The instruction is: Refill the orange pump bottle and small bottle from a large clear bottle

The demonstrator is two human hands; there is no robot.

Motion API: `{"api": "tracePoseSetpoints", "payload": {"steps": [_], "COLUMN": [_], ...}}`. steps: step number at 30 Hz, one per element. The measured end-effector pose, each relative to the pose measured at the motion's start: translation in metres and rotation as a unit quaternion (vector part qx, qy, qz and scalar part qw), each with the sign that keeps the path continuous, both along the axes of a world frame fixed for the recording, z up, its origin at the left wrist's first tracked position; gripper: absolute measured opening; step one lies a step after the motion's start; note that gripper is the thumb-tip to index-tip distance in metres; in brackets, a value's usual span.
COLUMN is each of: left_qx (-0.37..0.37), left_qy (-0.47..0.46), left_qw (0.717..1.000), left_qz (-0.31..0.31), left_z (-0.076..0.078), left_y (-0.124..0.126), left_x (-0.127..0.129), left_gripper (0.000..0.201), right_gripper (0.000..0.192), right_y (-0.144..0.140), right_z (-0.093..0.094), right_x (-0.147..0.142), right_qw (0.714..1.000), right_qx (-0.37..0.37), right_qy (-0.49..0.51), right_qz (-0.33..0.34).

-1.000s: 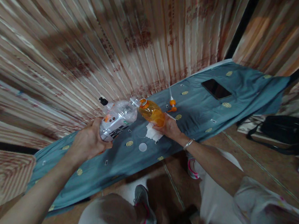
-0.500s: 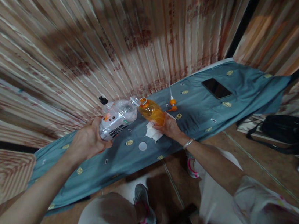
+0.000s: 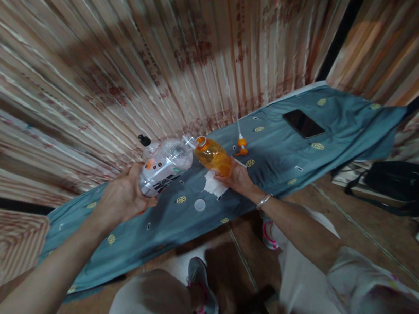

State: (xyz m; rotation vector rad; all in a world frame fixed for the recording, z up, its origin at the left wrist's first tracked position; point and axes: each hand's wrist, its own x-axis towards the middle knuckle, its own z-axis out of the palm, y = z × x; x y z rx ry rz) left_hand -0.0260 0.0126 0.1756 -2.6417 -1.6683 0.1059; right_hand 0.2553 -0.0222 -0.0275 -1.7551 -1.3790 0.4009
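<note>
My left hand is wrapped round the base of a clear plastic bottle with a printed label, tilted so its neck points right. That neck meets, or nearly meets, the open mouth of an orange transparent bottle; whether they touch I cannot tell. Around the lower part of the orange bottle my right hand is closed, and the bottle leans left. Below it lies a crumpled white tissue. A round white cap rests on the cloth nearby. An orange pump head with a clear tube stands to the right.
A blue-green patterned cloth covers the narrow table. On its right side lies a dark phone. Behind the clear bottle a black-topped bottle shows in part. A curtain hangs behind the table, and a black bag sits low at right.
</note>
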Motion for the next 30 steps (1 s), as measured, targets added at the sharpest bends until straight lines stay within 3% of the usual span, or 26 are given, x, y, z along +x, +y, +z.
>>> {"api": "tracePoseSetpoints", "payload": {"steps": [10, 19, 30], "left_qx": [-0.022, -0.012, -0.017], "left_qy": [0.03, 0.019, 0.052], "left_qw": [0.999, 1.0, 0.998], "left_qz": [0.017, 0.006, 0.024], "left_z": [0.009, 0.005, 0.011], "left_y": [-0.007, -0.004, -0.009], "left_x": [0.008, 0.003, 0.011], "left_gripper": [0.072, 0.072, 0.07], "right_gripper": [0.062, 0.059, 0.062], "right_y": [-0.002, -0.002, -0.002], "right_z": [0.006, 0.006, 0.007], "right_x": [-0.002, -0.001, -0.002], "right_qw": [1.0, 1.0, 1.0], "right_qx": [-0.015, -0.015, -0.02], "right_qy": [0.009, 0.013, 0.005], "right_qz": [-0.006, -0.001, -0.007]}}
